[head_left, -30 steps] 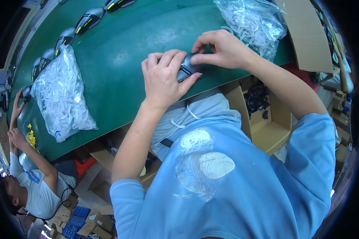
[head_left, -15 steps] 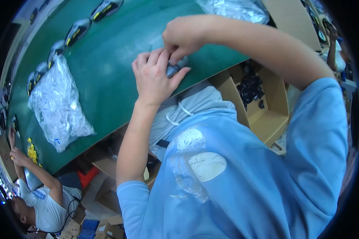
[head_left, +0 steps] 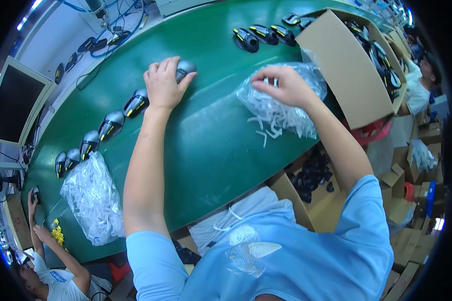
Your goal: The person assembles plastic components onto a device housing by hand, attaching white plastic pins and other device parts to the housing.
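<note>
On the far side of the green table, my left hand (head_left: 161, 84) is wrapped over a rounded grey-and-black shell-shaped part (head_left: 187, 67), thumb along its near side. The palm hides much of the part. Over a clear plastic bag (head_left: 306, 83) hovers my right hand (head_left: 289, 86), fingers curled and thumb apart from the index finger, with nothing visible between them. Small white translucent strips (head_left: 273, 118) spill from that bag onto the table. Several similar shells with yellow marks (head_left: 111, 125) stand in a curved row to the left of my left hand.
Another bag of strips (head_left: 96, 200) lies at the left. A cardboard box of shells (head_left: 342, 75) stands at the right, near more shells (head_left: 264, 34). Below the table edge, an open box (head_left: 331, 205) holds black pieces. A co-worker (head_left: 60, 271) works beside yellow pieces (head_left: 59, 233).
My hands have parted from working together on a part near the table edge. The left has carried a shell to the far end of the row; the right has moved to the bag.
</note>
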The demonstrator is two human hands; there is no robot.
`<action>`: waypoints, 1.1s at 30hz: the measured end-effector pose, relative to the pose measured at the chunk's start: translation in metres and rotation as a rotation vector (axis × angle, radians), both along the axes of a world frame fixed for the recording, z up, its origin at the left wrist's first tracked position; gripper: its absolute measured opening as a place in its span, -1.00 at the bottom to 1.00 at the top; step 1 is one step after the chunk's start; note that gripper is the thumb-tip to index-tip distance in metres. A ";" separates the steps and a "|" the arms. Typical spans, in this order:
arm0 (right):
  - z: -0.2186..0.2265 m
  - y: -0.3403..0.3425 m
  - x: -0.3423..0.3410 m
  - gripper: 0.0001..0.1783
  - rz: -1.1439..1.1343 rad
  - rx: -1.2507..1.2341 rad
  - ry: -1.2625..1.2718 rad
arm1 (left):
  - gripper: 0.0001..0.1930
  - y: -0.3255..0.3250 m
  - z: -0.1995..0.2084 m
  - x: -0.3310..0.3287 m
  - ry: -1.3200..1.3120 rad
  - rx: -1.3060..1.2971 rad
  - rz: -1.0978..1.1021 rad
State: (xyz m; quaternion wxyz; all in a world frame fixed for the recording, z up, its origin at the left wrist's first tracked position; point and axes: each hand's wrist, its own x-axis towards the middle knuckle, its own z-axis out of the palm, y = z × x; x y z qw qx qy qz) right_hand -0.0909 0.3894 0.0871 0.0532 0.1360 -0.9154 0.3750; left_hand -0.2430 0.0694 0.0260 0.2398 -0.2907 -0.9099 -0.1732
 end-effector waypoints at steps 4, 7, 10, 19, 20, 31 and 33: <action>-0.051 0.066 -0.092 -0.52 -0.218 0.207 0.264 | -0.19 0.029 -0.006 0.018 0.026 0.050 -0.016; -0.074 0.101 -0.153 -0.26 -0.496 0.572 0.180 | -0.19 0.027 -0.006 0.089 -0.047 0.304 -0.208; -0.069 0.076 -0.180 -0.21 -0.593 0.686 0.085 | -0.29 -0.007 0.006 0.165 -0.218 0.240 -0.295; -0.065 0.054 -0.181 -0.24 -0.611 0.568 -0.048 | -0.44 -0.053 -0.001 0.237 -0.410 0.298 -0.239; -0.060 0.047 -0.180 -0.19 -0.608 0.549 -0.083 | -0.46 -0.055 0.001 0.240 -0.414 0.302 -0.252; -0.012 -0.087 0.058 -0.23 0.244 -0.005 0.157 | -0.02 -0.047 0.019 0.207 -0.164 0.144 -0.326; -0.019 -0.091 0.078 -0.37 0.323 0.041 0.158 | -0.11 -0.051 0.006 0.205 -0.287 -0.025 -0.338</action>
